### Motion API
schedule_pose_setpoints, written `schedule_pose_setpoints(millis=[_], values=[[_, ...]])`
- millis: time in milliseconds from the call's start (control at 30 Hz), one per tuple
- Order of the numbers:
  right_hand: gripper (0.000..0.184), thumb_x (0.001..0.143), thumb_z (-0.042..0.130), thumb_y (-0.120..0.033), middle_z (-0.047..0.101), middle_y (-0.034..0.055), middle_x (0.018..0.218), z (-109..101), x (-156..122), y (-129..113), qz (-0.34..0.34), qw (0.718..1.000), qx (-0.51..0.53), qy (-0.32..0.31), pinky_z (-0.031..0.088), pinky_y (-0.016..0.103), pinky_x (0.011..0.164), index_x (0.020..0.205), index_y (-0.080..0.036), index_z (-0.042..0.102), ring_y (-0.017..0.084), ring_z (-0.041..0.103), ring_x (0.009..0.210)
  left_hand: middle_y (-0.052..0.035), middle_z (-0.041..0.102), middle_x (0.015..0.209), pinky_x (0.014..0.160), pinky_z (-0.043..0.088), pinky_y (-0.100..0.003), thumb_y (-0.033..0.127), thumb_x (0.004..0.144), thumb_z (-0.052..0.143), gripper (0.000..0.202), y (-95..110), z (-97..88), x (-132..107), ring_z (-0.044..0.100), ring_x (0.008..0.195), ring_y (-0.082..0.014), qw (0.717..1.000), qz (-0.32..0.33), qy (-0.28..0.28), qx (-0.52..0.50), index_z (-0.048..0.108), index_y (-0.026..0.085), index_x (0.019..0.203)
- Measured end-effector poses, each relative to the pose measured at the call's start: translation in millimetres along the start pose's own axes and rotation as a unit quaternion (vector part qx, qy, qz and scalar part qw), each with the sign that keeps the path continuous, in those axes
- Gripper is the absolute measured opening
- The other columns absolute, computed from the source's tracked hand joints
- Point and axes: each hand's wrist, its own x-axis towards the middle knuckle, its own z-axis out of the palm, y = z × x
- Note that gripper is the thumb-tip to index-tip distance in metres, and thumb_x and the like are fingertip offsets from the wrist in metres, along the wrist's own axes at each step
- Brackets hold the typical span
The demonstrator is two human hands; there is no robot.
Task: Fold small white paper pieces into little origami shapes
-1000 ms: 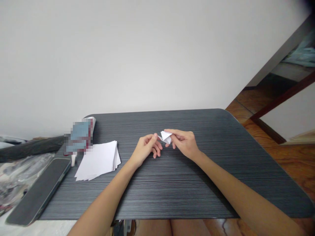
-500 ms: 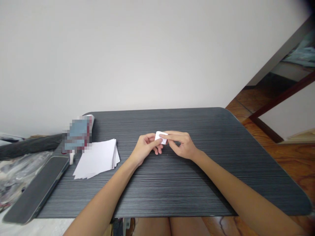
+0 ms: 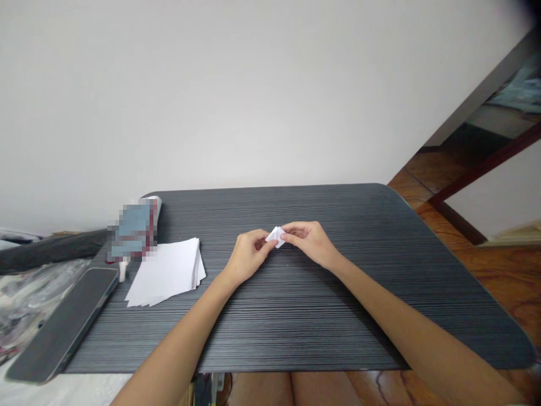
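Note:
A small piece of folded white paper point(image 3: 276, 235) is held between my two hands, above the middle of the dark table point(image 3: 338, 208). My left hand point(image 3: 250, 254) pinches its left side, thumb toward me and the fingers partly hidden behind. On the right side, the thumb and index finger of my right hand point(image 3: 310, 242) grip the other edge. The paper looks diamond-shaped, with a crease running down its middle. To the left of my left hand lies a stack of white paper sheets point(image 3: 169, 270), its edges uneven.
A blurred-out blue and red item point(image 3: 133, 228) sits at the table's back left, touching the stack. A dark phone-like slab point(image 3: 63, 327) lies at the left edge. Plastic-wrapped things point(image 3: 42, 299) are beyond it. A pale wall point(image 3: 253, 96) stands behind the table.
The folded paper has turned from a squarish pose to a diamond. My right fingers, which lay across its face, now pinch its right edge. My left fingers have curled in behind it.

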Motion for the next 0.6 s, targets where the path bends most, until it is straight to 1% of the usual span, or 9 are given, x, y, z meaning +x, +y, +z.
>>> schedule_pose_setpoints(millis=[67, 133, 233, 300, 367, 433, 500, 600], values=[[0.012, 0.067, 0.062, -0.025, 0.065, 0.003, 0.069, 0.8, -0.9, -0.8, -0.015, 1.0, -0.006, 0.004, 0.046, 0.026, 0.062, 0.072, -0.014, 0.066, 0.013, 0.058, 0.063, 0.0014, 0.053, 0.051, 0.045, 0.036, -0.018, 0.036, 0.075, 0.053, 0.025, -0.1, 0.0, 0.3, 0.046, 0.045, -0.0077, 1.0, 0.0, -0.002, 0.018, 0.06, 0.013, 0.068], [0.01, 0.068, 0.061, -0.023, 0.063, 0.0025, 0.067, 2.0, -2.4, -1.5, -0.041, 0.999, -0.017, 0.018, 0.045, 0.025, 0.061, 0.069, -0.014, 0.066, 0.012, 0.056, 0.062, 0.0013, 0.054, 0.051, 0.044, 0.036, -0.018, 0.038, 0.075, 0.052, 0.027, -0.6, 1.1, -0.3, 0.045, 0.043, -0.0071, 1.0, -0.014, -0.016, 0.009, 0.06, 0.013, 0.068], [0.01, 0.07, 0.06, -0.023, 0.062, 0.0023, 0.066, 4.0, -4.2, -2.0, -0.067, 0.997, -0.035, 0.028, 0.043, 0.024, 0.06, 0.067, -0.015, 0.065, 0.011, 0.055, 0.061, 0.0006, 0.055, 0.049, 0.044, 0.037, -0.018, 0.038, 0.077, 0.049, 0.03, -1.5, 3.8, -2.3, 0.045, 0.039, -0.0064, 0.998, -0.045, -0.041, -0.034, 0.06, 0.012, 0.067], [0.01, 0.07, 0.06, -0.023, 0.062, 0.0025, 0.066, 4.8, -4.9, -2.2, -0.064, 0.997, -0.036, 0.027, 0.043, 0.024, 0.058, 0.068, -0.015, 0.065, 0.011, 0.054, 0.06, 0.0002, 0.055, 0.048, 0.043, 0.037, -0.018, 0.037, 0.078, 0.049, 0.029, -1.9, 5.3, -3.2, 0.045, 0.039, -0.0062, 0.995, -0.057, -0.046, -0.066, 0.059, 0.012, 0.066], [0.011, 0.07, 0.061, -0.025, 0.062, 0.0027, 0.067, 4.8, -5.0, -2.5, -0.045, 0.999, -0.022, 0.016, 0.042, 0.023, 0.055, 0.071, -0.014, 0.065, 0.01, 0.053, 0.058, 0.0002, 0.055, 0.047, 0.043, 0.037, -0.018, 0.035, 0.076, 0.052, 0.027, -2.1, 6.1, -3.4, 0.046, 0.039, -0.0063, 0.992, -0.062, -0.047, -0.096, 0.058, 0.011, 0.065], [0.013, 0.069, 0.061, -0.026, 0.062, 0.0025, 0.066, 4.3, -4.8, -2.9, -0.025, 1.0, -0.01, 0.005, 0.042, 0.023, 0.051, 0.072, -0.014, 0.064, 0.009, 0.051, 0.054, 0.0003, 0.055, 0.049, 0.044, 0.039, -0.018, 0.032, 0.074, 0.056, 0.023, -2.1, 6.2, -2.7, 0.047, 0.041, -0.0067, 0.988, -0.065, -0.058, -0.13, 0.058, 0.01, 0.07], [0.014, 0.068, 0.062, -0.026, 0.06, 0.0018, 0.062, 3.8, -4.7, -3.4, -0.018, 1.0, -0.008, 0.01, 0.041, 0.022, 0.049, 0.07, -0.013, 0.064, 0.008, 0.049, 0.05, 0.0, 0.057, 0.05, 0.046, 0.041, -0.019, 0.03, 0.071, 0.059, 0.02, -1.6, 6.0, -1.7, 0.049, 0.043, -0.0071, 0.981, -0.071, -0.073, -0.164, 0.059, 0.01, 0.074], [0.013, 0.068, 0.062, -0.026, 0.058, 0.0008, 0.057, 4.4, -4.9, -4.2, -0.022, 0.999, -0.011, 0.02, 0.04, 0.022, 0.047, 0.067, -0.013, 0.063, 0.008, 0.048, 0.049, -0.0008, 0.057, 0.05, 0.043, 0.04, -0.018, 0.028, 0.07, 0.06, 0.02, 0.3, 5.6, -0.5, 0.049, 0.042, -0.007, 0.974, -0.095, -0.079, -0.191, 0.059, 0.009, 0.071]])
